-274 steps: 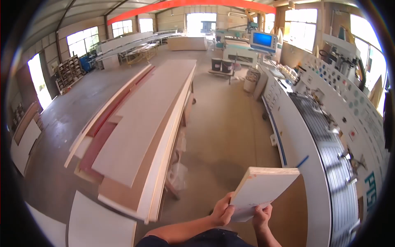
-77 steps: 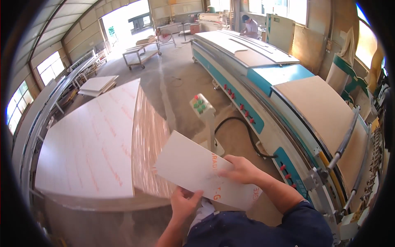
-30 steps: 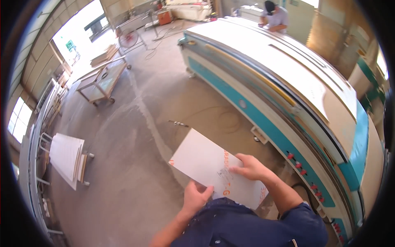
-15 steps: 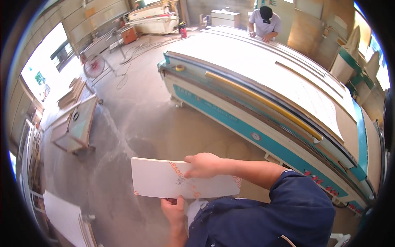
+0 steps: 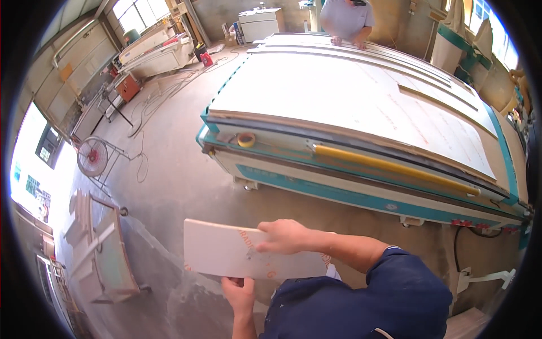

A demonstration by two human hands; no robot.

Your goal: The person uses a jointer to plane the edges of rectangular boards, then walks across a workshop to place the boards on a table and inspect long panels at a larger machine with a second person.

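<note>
In front of my body I carry a white rectangular board (image 5: 217, 247) with orange printing on its face and a pale cut edge along the top. My right hand (image 5: 282, 236) is closed over the top edge, its fingers lying on the printed face. From below, my left hand (image 5: 239, 291) pinches the bottom edge between thumb and fingers. Beyond the board stands a long teal-and-white machine table (image 5: 333, 195). A large white sheet (image 5: 305, 90) covers most of its top.
A yellow bar (image 5: 395, 169) and a tape roll (image 5: 246, 139) lie along the table's near side. At the far edge a person (image 5: 345, 20) leans over the sheet. Leftward are a wheeled cart (image 5: 116, 263), a red-hubbed fan (image 5: 92, 156) and floor cables (image 5: 149, 104).
My view has turned right toward the machine table, which now sits more squarely ahead. Both hands keep their hold on the board, and the stacked panels at lower left have left the picture.
</note>
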